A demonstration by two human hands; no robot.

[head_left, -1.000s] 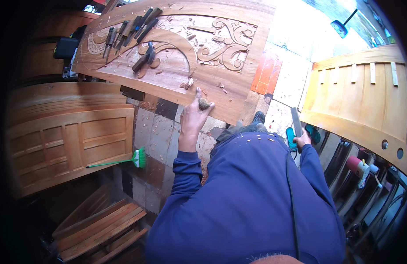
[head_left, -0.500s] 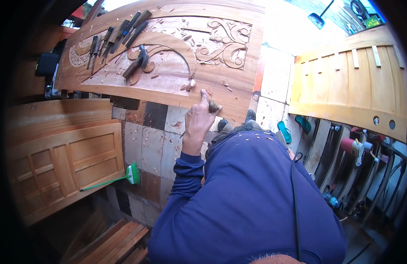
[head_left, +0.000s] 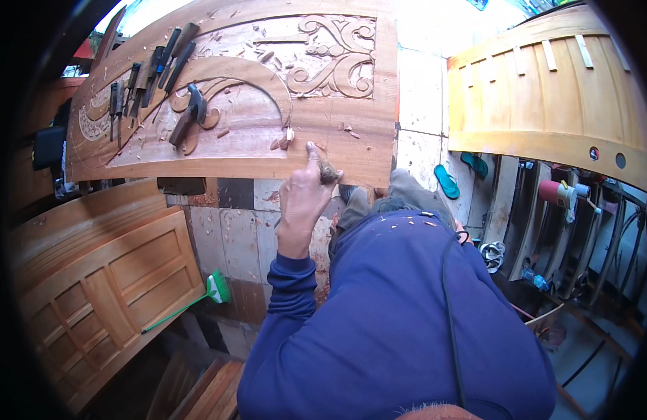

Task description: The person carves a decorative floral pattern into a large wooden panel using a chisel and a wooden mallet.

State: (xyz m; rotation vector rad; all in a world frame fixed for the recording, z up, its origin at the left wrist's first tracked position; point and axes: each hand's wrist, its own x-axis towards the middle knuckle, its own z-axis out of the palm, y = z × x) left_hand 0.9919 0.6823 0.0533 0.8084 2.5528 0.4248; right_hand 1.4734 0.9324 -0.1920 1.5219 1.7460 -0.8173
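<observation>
My left hand (head_left: 302, 196) is at the near edge of the carved wooden panel (head_left: 362, 157). One finger stretches forward over the wood. A small, rough brown lump (head_left: 329, 173) is held between that finger and the thumb; its kind is unclear. Just ahead of the fingertip lie wood chips (head_left: 284, 139). Of my right hand (head_left: 462, 234), only a sliver of skin seems to show beside my right hip, its fingers hidden. Farther left on the panel rests a hammer (head_left: 188, 115) with a dark head and wooden handle. Several chisels (head_left: 159, 66) lie beyond it.
Panelled wooden doors (head_left: 141, 266) lean at the left, by a green broom (head_left: 217, 287). Another pale wooden door (head_left: 547, 105) stands at the right, with green slippers (head_left: 446, 181) on the tiles beside it. A dark cable (head_left: 446, 301) runs down my blue top.
The view has shifted, so the panel and tools sit farther left and the right-hand door higher. My left hand keeps its hold on the lump near the panel's edge.
</observation>
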